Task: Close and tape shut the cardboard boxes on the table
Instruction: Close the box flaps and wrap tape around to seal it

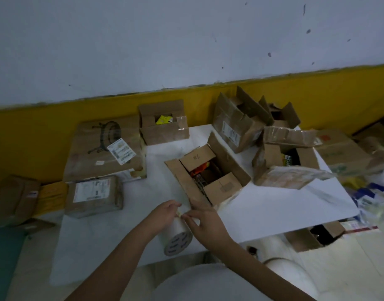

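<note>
Pinching tape roll [178, 236], curled fingers [193, 214].

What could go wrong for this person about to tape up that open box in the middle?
The tape roll lies on its curved side by the table front edge, with the left hand and right hand picking at it; it might roll off. The middle box has its flaps open and packets near the top, so it may not close flat.

Five open cardboard boxes [208, 170] [163, 123] [238, 127] [283, 116] [288, 159] sit on the white surface [273, 211], with two taped parcels [104, 151] [93, 196] at its left. One tape roll [178, 237]. Two hands [165, 210] [206, 223]. Three further boxes [15, 198] [343, 153] [310, 237] lie off the surface (the clutter at far right is too blurred to count).
</note>
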Demonstrator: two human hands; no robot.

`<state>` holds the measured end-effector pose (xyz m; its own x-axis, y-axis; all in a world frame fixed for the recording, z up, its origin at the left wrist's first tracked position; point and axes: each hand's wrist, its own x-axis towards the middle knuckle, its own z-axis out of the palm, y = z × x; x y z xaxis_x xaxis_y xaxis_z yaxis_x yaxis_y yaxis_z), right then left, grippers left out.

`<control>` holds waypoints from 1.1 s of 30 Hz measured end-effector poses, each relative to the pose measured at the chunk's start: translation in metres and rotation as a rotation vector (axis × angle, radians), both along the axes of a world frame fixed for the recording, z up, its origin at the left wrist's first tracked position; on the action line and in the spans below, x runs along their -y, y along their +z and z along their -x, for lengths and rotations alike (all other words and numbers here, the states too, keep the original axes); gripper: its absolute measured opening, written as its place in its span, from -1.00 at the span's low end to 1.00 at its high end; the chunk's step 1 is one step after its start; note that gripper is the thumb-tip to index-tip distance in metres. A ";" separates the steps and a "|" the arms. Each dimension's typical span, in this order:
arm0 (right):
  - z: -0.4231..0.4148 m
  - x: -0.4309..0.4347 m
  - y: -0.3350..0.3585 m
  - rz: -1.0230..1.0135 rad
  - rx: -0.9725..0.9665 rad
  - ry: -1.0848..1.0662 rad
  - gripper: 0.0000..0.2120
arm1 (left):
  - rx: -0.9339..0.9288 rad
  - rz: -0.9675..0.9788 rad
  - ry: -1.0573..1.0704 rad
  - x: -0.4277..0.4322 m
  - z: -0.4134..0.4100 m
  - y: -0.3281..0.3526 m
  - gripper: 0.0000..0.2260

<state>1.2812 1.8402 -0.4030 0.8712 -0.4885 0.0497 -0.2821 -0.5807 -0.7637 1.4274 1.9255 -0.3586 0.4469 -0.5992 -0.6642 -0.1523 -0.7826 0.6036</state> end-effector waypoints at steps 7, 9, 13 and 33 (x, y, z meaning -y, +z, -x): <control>0.006 0.002 -0.020 -0.232 -0.073 -0.014 -0.72 | -0.018 -0.152 0.043 0.002 -0.001 -0.010 -0.63; 0.007 0.009 -0.018 -0.278 -0.105 -0.040 -0.73 | 0.024 -0.112 0.024 0.004 0.000 -0.011 -0.74; 0.007 0.021 -0.018 -0.169 -0.182 -0.050 -0.68 | 0.157 -0.071 -0.052 0.018 0.005 -0.010 -0.64; -0.036 0.107 0.048 -0.013 -0.773 0.199 -0.39 | 0.274 -0.051 -0.456 0.057 0.013 0.011 -0.72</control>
